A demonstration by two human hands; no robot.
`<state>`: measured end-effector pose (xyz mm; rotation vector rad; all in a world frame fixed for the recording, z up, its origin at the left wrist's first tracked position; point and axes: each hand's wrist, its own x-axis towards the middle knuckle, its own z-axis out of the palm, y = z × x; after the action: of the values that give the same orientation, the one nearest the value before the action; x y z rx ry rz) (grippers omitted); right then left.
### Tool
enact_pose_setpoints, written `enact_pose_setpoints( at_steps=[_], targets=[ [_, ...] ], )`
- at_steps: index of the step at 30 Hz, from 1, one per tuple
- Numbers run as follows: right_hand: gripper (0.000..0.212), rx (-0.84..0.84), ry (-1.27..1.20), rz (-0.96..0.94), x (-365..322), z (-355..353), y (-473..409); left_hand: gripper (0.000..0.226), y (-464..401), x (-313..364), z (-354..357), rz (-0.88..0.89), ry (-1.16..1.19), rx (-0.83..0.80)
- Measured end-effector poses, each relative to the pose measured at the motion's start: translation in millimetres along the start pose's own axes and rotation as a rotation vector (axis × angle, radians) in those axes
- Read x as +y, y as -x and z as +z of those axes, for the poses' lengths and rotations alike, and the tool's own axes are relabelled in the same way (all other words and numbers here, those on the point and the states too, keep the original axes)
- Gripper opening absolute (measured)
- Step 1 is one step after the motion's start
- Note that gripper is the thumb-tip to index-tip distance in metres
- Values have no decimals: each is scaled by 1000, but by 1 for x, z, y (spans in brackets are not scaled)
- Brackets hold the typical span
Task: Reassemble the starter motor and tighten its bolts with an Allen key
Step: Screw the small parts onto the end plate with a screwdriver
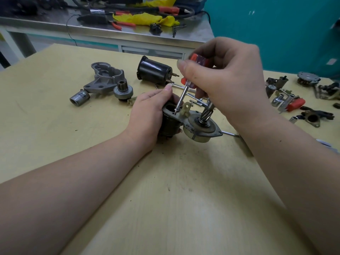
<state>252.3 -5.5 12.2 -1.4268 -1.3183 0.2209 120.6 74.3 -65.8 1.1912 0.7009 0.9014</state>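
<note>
The left hand curls its fingers round the dark cylindrical body of the partly assembled metal starter motor, which stands on the pale yellow wooden tabletop. The right hand pinches a translucent red-handled screwdriver, its slim steel shaft slanting down to the flat end plate just beside the left fingers. Beyond them lie a glossy black cylindrical housing and a rough grey cast-metal nose cover.

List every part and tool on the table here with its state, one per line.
left hand: grips the motor assembly, upright
right hand: grips the red-handled screwdriver, tip at the plate
black cylindrical housing: lying on its side, unattached
grey cast housing: lying apart
pinion gear: loose
</note>
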Motion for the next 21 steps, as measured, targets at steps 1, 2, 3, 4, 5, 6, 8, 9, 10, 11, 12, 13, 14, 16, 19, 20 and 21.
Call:
enact_pose_setpoints(
  at_steps=[1,2,3,4,5,6,8,9,10,11,12,13,14,16,19,20,21],
  targets=[
    [18,0,1,0,0,0,0,42,0,0,0,0,3,0],
    [19,1,4,-1,0,0,0,42,0,-1,0,0,3,-1],
    [19,3,8,-2,0,0,-1,42,0,-1,0,0,2,-1],
    [20,6,12,-2,0,0,-1,42,0,-1,0,2,1,-2],
    [20,7,16,-2,1,1,-1,42,0,-1,0,2,0,-3],
    [20,7,18,-1,1,1,-1,43,0,-1,0,2,-3,-5],
    [22,8,19,2,1,1,-1,43,0,-1,-1,0,-8,-7],
    [22,10,19,3,2,0,-1,43,0,-1,-1,-2,-10,-7],
    [22,11,20,4,2,0,-1,43,0,-1,-1,-4,-11,-5],
    [22,11,23,5,2,0,-1,43,0,0,-1,-3,-8,-3],
    [21,9,27,5,2,0,-1,43,0,0,-1,-2,-1,-2],
    [21,6,33,4,2,0,-2,44,0,0,0,-1,4,-1],
    [20,3,38,4,2,0,-2,44,1,0,0,-1,5,1],
    [21,1,39,4,2,0,-2,43,1,1,1,-5,8,6],
    [21,-4,48,3,2,-1,-2,44,1,1,1,-8,18,12],
    [20,-6,53,4,2,-1,-2,44,1,1,1,-10,17,13],
    [20,-6,56,5,2,-1,-2,44,1,1,1,-12,14,13]
  ],
)
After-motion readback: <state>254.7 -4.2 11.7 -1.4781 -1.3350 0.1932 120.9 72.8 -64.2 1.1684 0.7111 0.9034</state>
